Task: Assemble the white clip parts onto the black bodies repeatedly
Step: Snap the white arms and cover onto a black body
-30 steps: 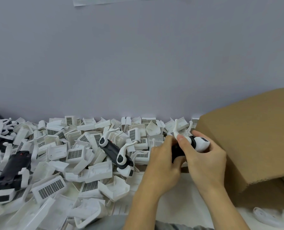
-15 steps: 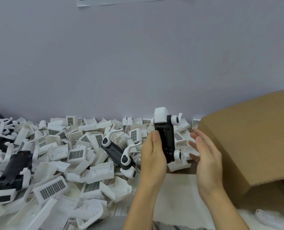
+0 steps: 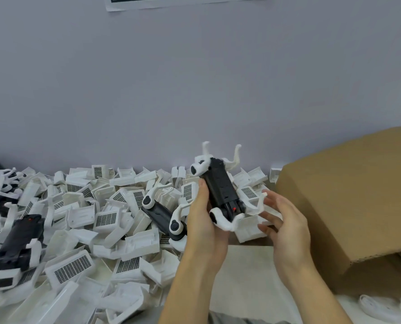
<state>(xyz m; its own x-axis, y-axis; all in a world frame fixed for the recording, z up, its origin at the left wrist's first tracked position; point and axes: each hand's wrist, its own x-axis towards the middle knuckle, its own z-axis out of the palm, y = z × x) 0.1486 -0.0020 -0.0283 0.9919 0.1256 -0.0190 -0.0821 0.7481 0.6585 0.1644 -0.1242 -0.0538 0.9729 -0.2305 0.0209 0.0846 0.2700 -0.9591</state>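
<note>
My left hand point(image 3: 203, 220) grips the black body point(image 3: 221, 190) tilted up for inspection; my right hand point(image 3: 282, 220) hovers just right, fingers point(image 3: 268, 216) loosely spread, holding nothing.

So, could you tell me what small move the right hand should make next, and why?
Probably close the right hand onto the black body: the left hand alone grips it, while the right hovers open beside its lower white arm.
</note>
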